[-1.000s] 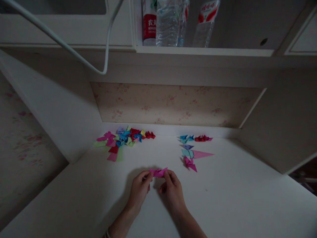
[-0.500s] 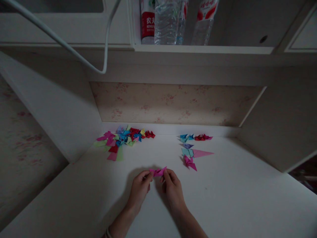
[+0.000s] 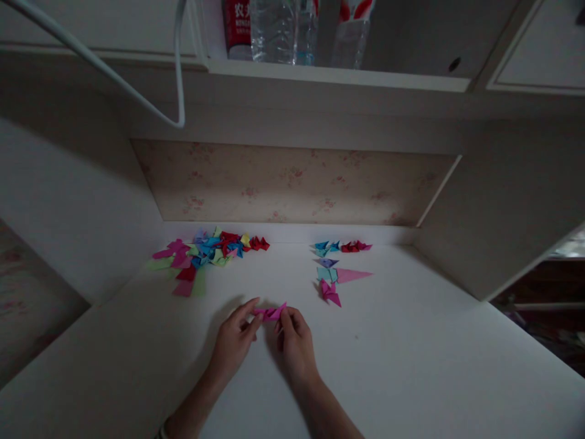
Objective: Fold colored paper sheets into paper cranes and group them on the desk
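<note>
A bright pink folded paper piece [image 3: 271, 313] is held between my two hands, just above the white table. My right hand [image 3: 297, 347] pinches its right end between thumb and fingers. At the other end, my left hand [image 3: 232, 341] has its thumb against the paper, and its index finger is raised a little behind it. Beyond my hands to the right lie a magenta folded paper [image 3: 329, 292], a long pink paper point [image 3: 353, 275], a light-teal folded paper [image 3: 327, 275] and a small purple one [image 3: 328, 263].
A heap of coloured folded papers [image 3: 210, 249] lies at the back left of the white table [image 3: 393, 366]. Red folded pieces [image 3: 351, 247] and blue ones [image 3: 322, 245] sit at the back right. Overhead are a shelf with plastic bottles [image 3: 274, 30] and a hanging white cable [image 3: 114, 82].
The view has shifted, so everything appears further left. My left index finger has lifted from the pink folded paper, while my right hand keeps its pinch.
</note>
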Available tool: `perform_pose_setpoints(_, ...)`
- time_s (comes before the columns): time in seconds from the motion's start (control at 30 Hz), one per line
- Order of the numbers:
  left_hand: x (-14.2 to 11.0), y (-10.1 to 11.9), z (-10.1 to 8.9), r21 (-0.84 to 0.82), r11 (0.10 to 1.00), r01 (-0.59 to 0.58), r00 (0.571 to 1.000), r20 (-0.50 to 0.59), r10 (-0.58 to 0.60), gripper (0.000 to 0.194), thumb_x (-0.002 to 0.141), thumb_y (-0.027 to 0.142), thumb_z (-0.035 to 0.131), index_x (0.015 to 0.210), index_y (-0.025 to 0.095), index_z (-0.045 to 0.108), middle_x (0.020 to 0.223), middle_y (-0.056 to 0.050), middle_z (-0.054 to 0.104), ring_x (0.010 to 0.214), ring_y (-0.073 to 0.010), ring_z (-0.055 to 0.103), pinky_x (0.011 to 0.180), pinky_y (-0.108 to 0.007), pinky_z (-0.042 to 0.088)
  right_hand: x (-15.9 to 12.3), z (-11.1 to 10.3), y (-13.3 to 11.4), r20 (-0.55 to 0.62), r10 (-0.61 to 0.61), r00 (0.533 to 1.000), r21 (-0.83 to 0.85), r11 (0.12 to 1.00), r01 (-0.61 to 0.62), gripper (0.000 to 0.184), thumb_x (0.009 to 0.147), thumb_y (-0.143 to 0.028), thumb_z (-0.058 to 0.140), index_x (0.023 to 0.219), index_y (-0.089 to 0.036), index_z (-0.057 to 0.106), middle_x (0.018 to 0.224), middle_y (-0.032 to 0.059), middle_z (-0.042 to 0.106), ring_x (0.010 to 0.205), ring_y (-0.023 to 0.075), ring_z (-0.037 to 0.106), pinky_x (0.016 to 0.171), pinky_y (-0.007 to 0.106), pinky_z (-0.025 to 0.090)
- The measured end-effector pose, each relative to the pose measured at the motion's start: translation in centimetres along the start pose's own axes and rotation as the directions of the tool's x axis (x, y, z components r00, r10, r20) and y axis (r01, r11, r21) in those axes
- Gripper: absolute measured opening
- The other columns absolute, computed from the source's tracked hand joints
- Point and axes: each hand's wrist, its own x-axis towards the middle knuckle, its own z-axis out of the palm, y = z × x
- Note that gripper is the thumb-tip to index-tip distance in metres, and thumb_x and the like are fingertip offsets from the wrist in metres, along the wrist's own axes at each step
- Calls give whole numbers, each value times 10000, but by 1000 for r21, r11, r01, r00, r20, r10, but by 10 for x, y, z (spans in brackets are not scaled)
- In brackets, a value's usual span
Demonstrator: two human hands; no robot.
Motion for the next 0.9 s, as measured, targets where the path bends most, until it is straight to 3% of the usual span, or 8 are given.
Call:
perform_pose_setpoints(0.1, 7, -7, -3, 58, 997, -48, 997, 63, 44, 370, 795, 495, 566, 991, 207, 693, 849, -43, 717, 507, -123, 579, 501, -231, 464, 1, -2, 1, 8, 7, 1000, 15, 1000, -7, 346, 860, -513, 502, 796, -178, 557, 575, -61, 456, 402, 66, 355, 376, 188, 277)
perform_pose_setpoints(0.23, 24, -10, -6, 87, 996, -9, 1000, 30, 7, 356, 774, 497, 589, 934, 195, 690, 791, -36, 727, 477, -129, 589, 474, -230, 455, 5, -3, 6, 5, 51, 999, 43, 998, -51, 345, 861, -520, 497, 823, -180, 539, 568, -67, 456, 385, 60, 345, 357, 180, 262)
perform_pose_setpoints(0.4, 69, 9, 9, 71, 997, -44, 999, 5, 44, 379, 728, 496, 623, 914, 171, 683, 807, -52, 730, 479, -136, 600, 430, -216, 419, 8, -2, 8, 12, 101, 995, 48, 994, -102, 343, 852, -523, 502, 838, -182, 530, 571, -65, 478, 379, 54, 339, 353, 174, 249)
perform_pose_setpoints(0.57, 122, 39, 61, 114, 979, -171, 980, 122, 157, 319, 784, 422, 569, 910, 170, 718, 802, -49, 732, 532, -140, 617, 498, -221, 439, 7, -1, 6, 17, 97, 995, -15, 995, -97, 321, 874, -492, 481, 812, -185, 548, 557, -60, 459, 412, 69, 345, 371, 181, 250)
perform_pose_setpoints(0.7, 158, 69, 116, 391, 836, -385, 916, 275, 293, 263, 834, 293, 521, 921, 194, 749, 949, -48, 736, 638, -124, 636, 625, -213, 451, 6, -1, 9, 29, 41, 999, -119, 992, -38, 324, 897, -470, 454, 784, -191, 575, 569, -42, 473, 477, 95, 400, 423, 189, 302)
perform_pose_setpoints(0.9, 193, 100, 180, 494, 768, -408, 904, 334, 265, 234, 811, 226, 532, 822, 217, 765, 823, -35, 751, 789, -161, 653, 676, -208, 424, 7, 0, 7, 49, 26, 998, -290, 957, -11, 311, 914, -374, 419, 777, -180, 618, 578, -17, 545, 528, 119, 469, 497, 208, 348)
